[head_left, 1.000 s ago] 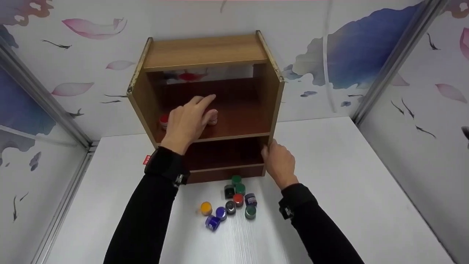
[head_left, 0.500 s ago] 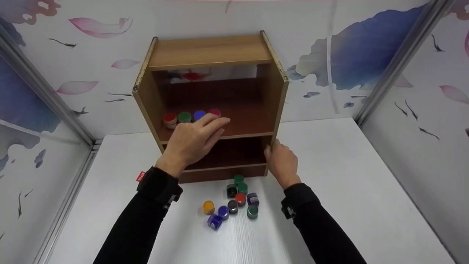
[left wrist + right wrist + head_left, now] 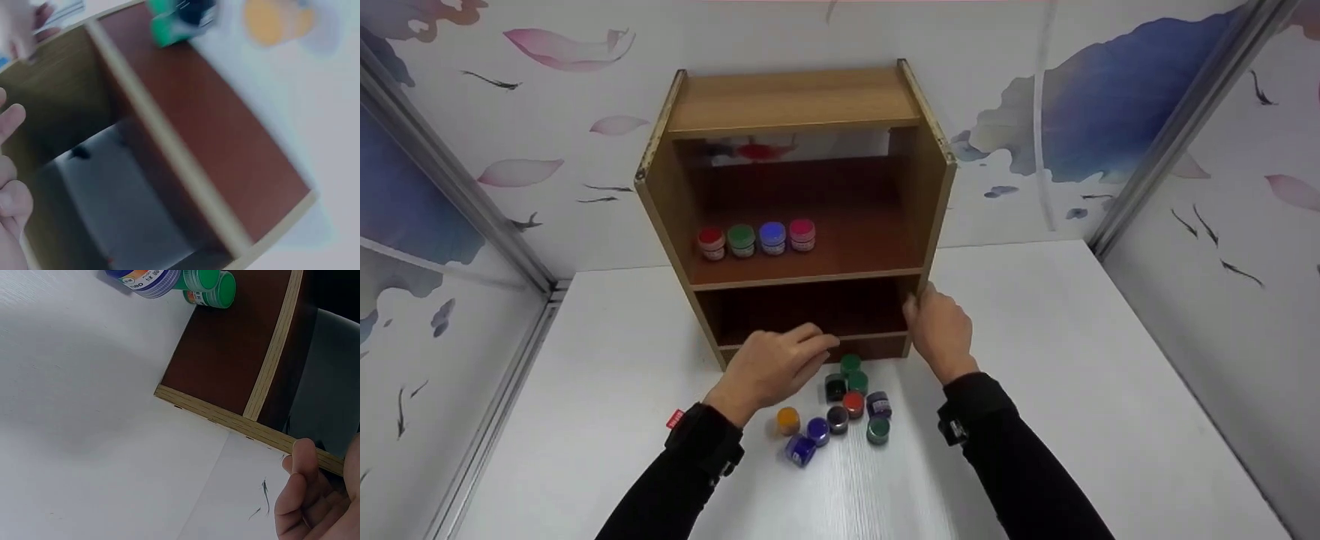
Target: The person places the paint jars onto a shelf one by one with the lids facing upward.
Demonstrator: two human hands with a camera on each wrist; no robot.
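My left hand (image 3: 772,369) hangs before the wooden shelf unit's lower edge, fingers loosely bent and holding nothing. In the left wrist view its fingers (image 3: 14,199) show at the left border. My right hand (image 3: 941,330) grips the front edge of the right side panel (image 3: 225,417), thumb and curled fingers around it. On the upper shelf (image 3: 862,251) a row of small paint jars stands upright: a red jar (image 3: 712,244), a green jar (image 3: 742,240), a blue jar (image 3: 772,238) and a pink jar (image 3: 802,235).
Several more paint jars lie and stand on the white table (image 3: 1020,450) before the unit, among them an orange jar (image 3: 788,421), an orange-red jar (image 3: 853,405) and a tipped purple-blue jar (image 3: 800,451). Patterned wall panels (image 3: 810,37) enclose the table.
My left hand has come down from the upper shelf to in front of the unit's bottom edge, uncovering the row of jars. My right hand stays on the side panel.
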